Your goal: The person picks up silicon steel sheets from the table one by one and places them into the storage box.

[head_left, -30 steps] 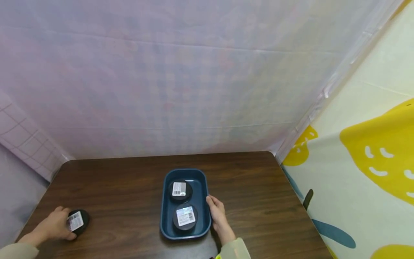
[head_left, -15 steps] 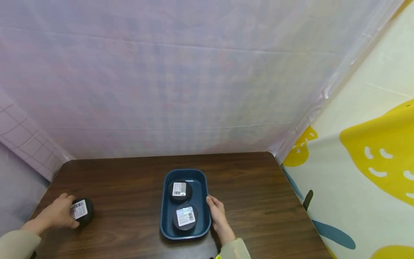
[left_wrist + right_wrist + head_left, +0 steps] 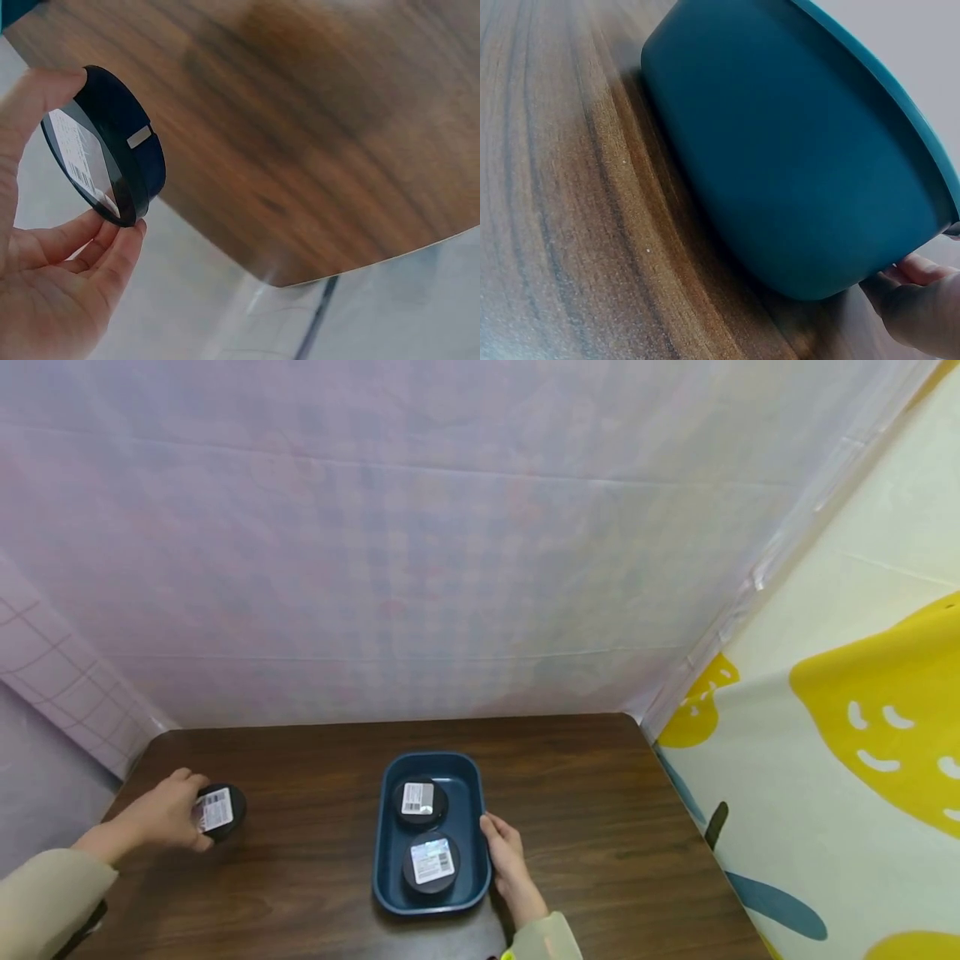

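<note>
Over the left part of the table, my left hand (image 3: 167,810) grips a flat round black container (image 3: 234,810) by its edge. A white barcode label faces up on it. In the left wrist view the container (image 3: 131,150) is tilted between thumb and fingertips (image 3: 120,262), above the wood. My right hand (image 3: 510,864) holds the right side of a deep blue rectangular tray (image 3: 468,793). Inside the tray lie two similar black containers, one far (image 3: 417,800) and one near (image 3: 431,862), labels up. In the right wrist view the tray's outer wall (image 3: 780,150) hides most of my right hand (image 3: 922,307).
The dark wooden table (image 3: 600,810) carries the tray near its middle. Bare wood lies between my left hand and the tray. A pale curtain (image 3: 420,568) hangs behind the far edge. A lemon-patterned sheet (image 3: 862,735) hangs on the right.
My left hand has moved away from me and to the right, carrying the black container with it. The right hand and the tray have stayed in place.
</note>
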The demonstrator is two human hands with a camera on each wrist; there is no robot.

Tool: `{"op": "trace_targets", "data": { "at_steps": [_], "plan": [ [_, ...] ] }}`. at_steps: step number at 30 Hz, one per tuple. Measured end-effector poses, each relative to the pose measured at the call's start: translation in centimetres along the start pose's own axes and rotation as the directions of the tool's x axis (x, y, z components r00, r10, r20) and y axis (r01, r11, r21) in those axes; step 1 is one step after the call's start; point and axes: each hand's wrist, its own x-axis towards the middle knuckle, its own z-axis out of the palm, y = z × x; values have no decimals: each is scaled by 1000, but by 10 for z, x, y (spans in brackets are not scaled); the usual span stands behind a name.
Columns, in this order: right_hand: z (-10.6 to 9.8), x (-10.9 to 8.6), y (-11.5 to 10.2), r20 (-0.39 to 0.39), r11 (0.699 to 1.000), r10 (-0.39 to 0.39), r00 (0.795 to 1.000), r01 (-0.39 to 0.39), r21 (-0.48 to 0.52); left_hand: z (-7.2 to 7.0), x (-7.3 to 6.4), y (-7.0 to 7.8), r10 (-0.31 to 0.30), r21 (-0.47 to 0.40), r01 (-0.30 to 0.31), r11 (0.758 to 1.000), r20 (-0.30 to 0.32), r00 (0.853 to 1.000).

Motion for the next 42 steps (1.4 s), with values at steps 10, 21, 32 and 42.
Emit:
{"op": "trace_targets", "data": {
  "at_steps": [10, 21, 32, 42],
  "plan": [
    [-1, 2, 1, -1, 1000, 3, 1000, -3, 8, -20, 21, 27, 61, -14, -61, 998, 9, 998],
    [-2, 3, 1, 0, 1000, 9, 1000, -9, 21, -41, 45, 50, 121, -2, -121, 993, 36, 992],
    [-3, -4, -5, -7, 1000, -1, 1000, 1, 20, -51, 58, 68, 177, -10, -177, 984, 38, 983],
    [-1, 0, 4, 4, 999, -6, 1000, 6, 36, -57, 71, 91, 201, -28, -199, 980, 91, 975]
  ]
}}
